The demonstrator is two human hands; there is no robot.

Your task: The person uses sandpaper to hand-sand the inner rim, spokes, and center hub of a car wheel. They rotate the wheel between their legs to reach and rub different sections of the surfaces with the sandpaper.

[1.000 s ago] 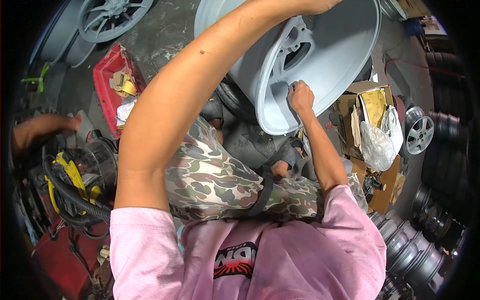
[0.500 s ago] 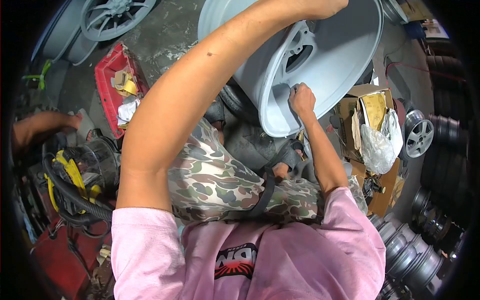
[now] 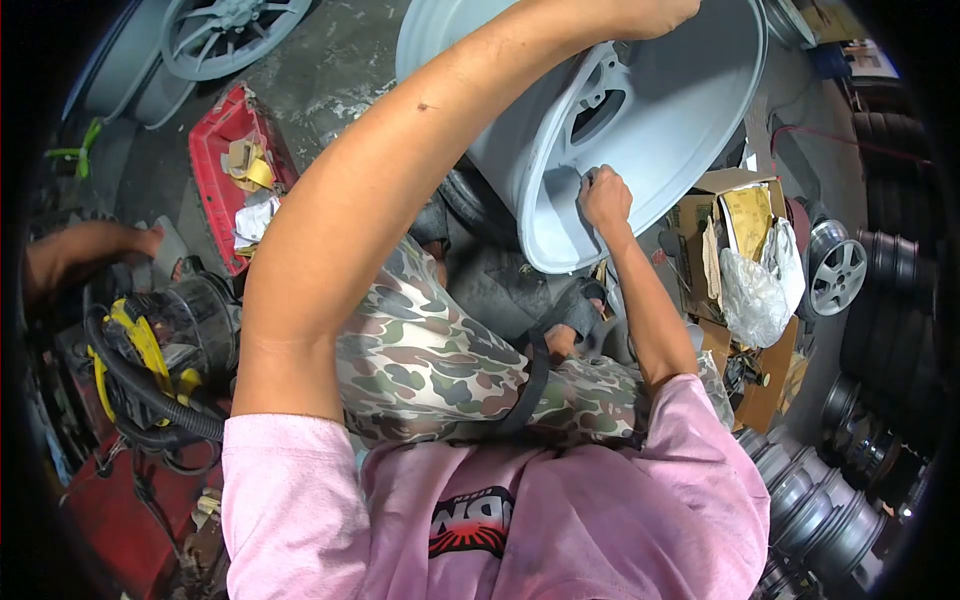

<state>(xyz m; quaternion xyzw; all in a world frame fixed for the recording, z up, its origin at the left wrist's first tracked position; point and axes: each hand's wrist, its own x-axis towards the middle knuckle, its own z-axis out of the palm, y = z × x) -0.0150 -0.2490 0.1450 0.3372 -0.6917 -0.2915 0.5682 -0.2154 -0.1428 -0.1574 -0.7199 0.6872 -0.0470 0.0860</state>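
A large grey-primed wheel rim [image 3: 690, 110] stands tilted in front of me, its hollow barrel side turned toward me and a hub hole deep inside. My right hand [image 3: 606, 198] is closed, knuckles up, against the inner wall near the lower lip. Whatever its fingers hold is hidden. Across the wheel reaches my left arm, and my left hand [image 3: 660, 15] is curled closed at the top edge of the view, partly cut off. What it grips cannot be seen. A black tire [image 3: 485, 210] lies under the wheel.
A red crate [image 3: 215, 180] with paper scraps stands left, near a vacuum-like canister with a black hose [image 3: 150, 390]. Another person's arm [image 3: 95, 250] shows at far left. Right are a cardboard box [image 3: 770, 370] with a plastic bag, a silver wheel [image 3: 838, 278] and stacked rims [image 3: 830, 510].
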